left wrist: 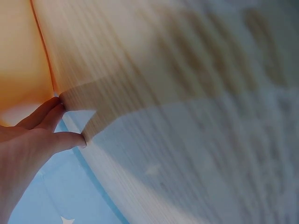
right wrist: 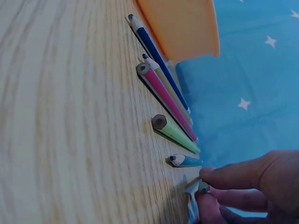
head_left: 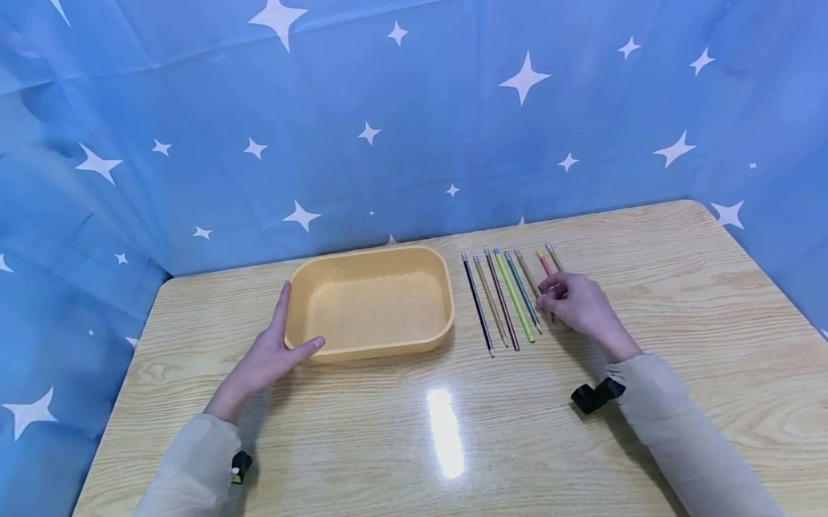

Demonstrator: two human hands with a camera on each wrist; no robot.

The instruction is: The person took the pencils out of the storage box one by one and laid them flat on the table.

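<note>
A yellow-orange plastic tray (head_left: 370,350) sits at the middle back of the wooden table. My left hand (head_left: 265,357) rests against its left end, fingers stretched along the side and thumb at the front corner. To the right of the tray, several pencils lie side by side. My right hand (head_left: 579,303) is over the right end of that row. In the right wrist view, its thumb and fingertips pinch the near end of a pencil (right wrist: 203,187), which appears to be the gold-brown one (head_left: 525,265). A red pencil (head_left: 544,262) and a greyish pencil (head_left: 554,257) are partly hidden behind this hand.
Beside the hand lie a teal pencil (head_left: 522,289), a green pencil (head_left: 513,294), a maroon pencil (head_left: 501,299), a gold pencil (head_left: 491,299) and a dark blue pencil (head_left: 477,302). A blue star-patterned cloth (head_left: 434,129) hangs along the table's back edge and sides.
</note>
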